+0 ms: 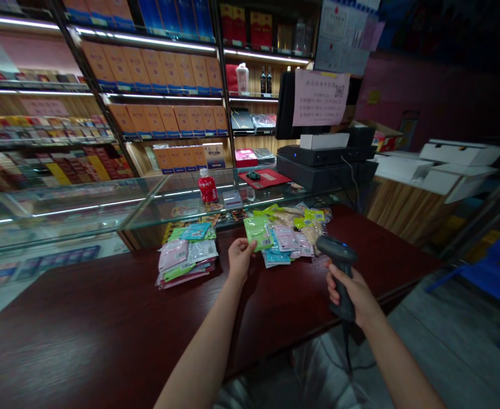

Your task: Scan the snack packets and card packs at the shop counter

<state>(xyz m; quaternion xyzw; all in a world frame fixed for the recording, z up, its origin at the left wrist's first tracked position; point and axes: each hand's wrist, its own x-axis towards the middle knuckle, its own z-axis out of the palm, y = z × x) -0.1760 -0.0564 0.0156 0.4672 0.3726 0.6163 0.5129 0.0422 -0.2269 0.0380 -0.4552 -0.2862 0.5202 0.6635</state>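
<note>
My left hand (240, 258) pinches the lower corner of a green snack packet (258, 232), whose barcode patch faces up. Wrapped round the handle of a black barcode scanner (340, 272) is my right hand (352, 292); the scanner's head points left, a small blue light shows on top, and its cable hangs down. Beside the green packet lies a loose heap of pink and blue packets (287, 238), with clear bags with yellow-green labels (312, 221) behind it. To the left of my left hand is a stack of mixed packets (188, 255).
The dark red table (117, 324) meets a glass display counter (148, 210). On the glass stand a red bottle (208, 186) and a mouse on a red pad (265, 179). A monitor (286, 105) rises behind; a blue chair (495, 272) is at right.
</note>
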